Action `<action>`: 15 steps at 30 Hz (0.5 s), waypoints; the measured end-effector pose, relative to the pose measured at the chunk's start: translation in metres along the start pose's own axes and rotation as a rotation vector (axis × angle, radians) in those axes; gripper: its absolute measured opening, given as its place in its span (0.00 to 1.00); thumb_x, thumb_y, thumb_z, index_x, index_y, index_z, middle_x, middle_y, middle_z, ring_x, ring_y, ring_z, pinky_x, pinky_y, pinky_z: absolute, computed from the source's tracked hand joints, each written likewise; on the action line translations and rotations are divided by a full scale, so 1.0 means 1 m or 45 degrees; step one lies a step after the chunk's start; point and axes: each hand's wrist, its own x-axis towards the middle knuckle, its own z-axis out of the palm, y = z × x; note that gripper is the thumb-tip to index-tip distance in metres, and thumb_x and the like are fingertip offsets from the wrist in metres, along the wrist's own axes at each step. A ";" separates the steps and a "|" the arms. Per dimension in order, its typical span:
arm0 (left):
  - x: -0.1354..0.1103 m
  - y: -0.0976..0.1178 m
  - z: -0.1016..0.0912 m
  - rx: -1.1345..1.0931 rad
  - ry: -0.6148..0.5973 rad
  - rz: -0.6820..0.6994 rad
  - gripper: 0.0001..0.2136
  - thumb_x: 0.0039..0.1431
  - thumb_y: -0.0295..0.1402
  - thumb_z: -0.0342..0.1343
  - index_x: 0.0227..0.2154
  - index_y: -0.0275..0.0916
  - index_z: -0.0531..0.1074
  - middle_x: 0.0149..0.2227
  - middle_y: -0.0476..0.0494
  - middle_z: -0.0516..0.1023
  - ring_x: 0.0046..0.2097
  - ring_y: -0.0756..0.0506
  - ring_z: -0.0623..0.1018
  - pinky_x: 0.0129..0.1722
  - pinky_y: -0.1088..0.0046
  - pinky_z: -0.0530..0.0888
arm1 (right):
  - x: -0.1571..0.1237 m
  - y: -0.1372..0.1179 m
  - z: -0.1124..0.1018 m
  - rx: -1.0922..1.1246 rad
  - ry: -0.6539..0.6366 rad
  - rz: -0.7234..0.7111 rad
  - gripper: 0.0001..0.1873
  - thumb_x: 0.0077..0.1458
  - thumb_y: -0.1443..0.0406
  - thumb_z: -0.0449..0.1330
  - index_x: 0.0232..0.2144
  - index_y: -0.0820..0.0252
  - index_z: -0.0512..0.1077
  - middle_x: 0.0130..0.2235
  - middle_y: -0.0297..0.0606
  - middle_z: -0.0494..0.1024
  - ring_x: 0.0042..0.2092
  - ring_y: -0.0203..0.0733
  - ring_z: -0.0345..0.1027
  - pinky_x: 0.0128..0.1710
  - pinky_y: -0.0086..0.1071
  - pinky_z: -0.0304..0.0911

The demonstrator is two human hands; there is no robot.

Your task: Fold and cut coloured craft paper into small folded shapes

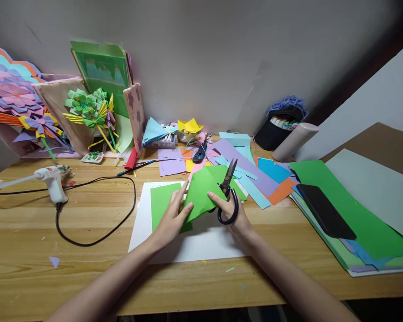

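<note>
Between my two hands, a piece of bright green paper point(203, 190) is held up above a white sheet point(208, 248). My left hand point(171, 219) is closed on the paper's left edge, thumb in front and fingers behind. My right hand point(233, 214) pinches its right side with the thumb and also carries black-handled scissors point(229, 179), blades pointing up and away. Whether the blades are fully closed is hard to make out. Another green paper piece point(159, 203) lies on the white sheet, partly behind my left hand.
A white glue gun point(53, 183) with a looping black cord rests at left. Paper scraps point(245, 165) and a utility knife point(200, 152) lie behind my hands. At right, a black phone point(325, 210) sits on stacked coloured paper point(372, 228). Paper flowers point(87, 105) stand back left.
</note>
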 end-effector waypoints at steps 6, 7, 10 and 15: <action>0.008 -0.006 0.001 -0.341 0.102 -0.135 0.28 0.45 0.36 0.60 0.51 0.38 0.63 0.46 0.40 0.70 0.50 0.45 0.69 0.48 0.72 0.65 | -0.002 0.000 0.002 0.035 -0.126 0.093 0.19 0.47 0.57 0.59 0.39 0.63 0.69 0.35 0.41 0.74 0.35 0.43 0.69 0.33 0.34 0.65; 0.008 -0.005 0.000 -0.396 0.063 -0.175 0.25 0.44 0.36 0.61 0.47 0.36 0.66 0.45 0.40 0.72 0.48 0.45 0.70 0.46 0.73 0.67 | -0.003 0.001 0.001 -0.002 -0.133 0.096 0.19 0.46 0.57 0.60 0.39 0.64 0.69 0.34 0.41 0.74 0.34 0.43 0.68 0.33 0.34 0.65; 0.009 -0.001 -0.001 -0.478 -0.067 -0.327 0.16 0.46 0.39 0.59 0.36 0.34 0.72 0.36 0.39 0.76 0.36 0.46 0.75 0.35 0.74 0.71 | -0.004 0.004 -0.002 -0.097 -0.121 0.083 0.21 0.43 0.56 0.62 0.38 0.64 0.70 0.32 0.41 0.74 0.33 0.43 0.68 0.34 0.36 0.64; 0.008 0.002 -0.001 -0.428 -0.061 -0.395 0.15 0.49 0.44 0.55 0.28 0.34 0.70 0.24 0.45 0.75 0.23 0.50 0.74 0.23 0.77 0.69 | -0.004 0.007 -0.001 -0.022 -0.169 0.174 0.20 0.44 0.53 0.60 0.32 0.64 0.70 0.28 0.39 0.73 0.29 0.40 0.67 0.31 0.34 0.64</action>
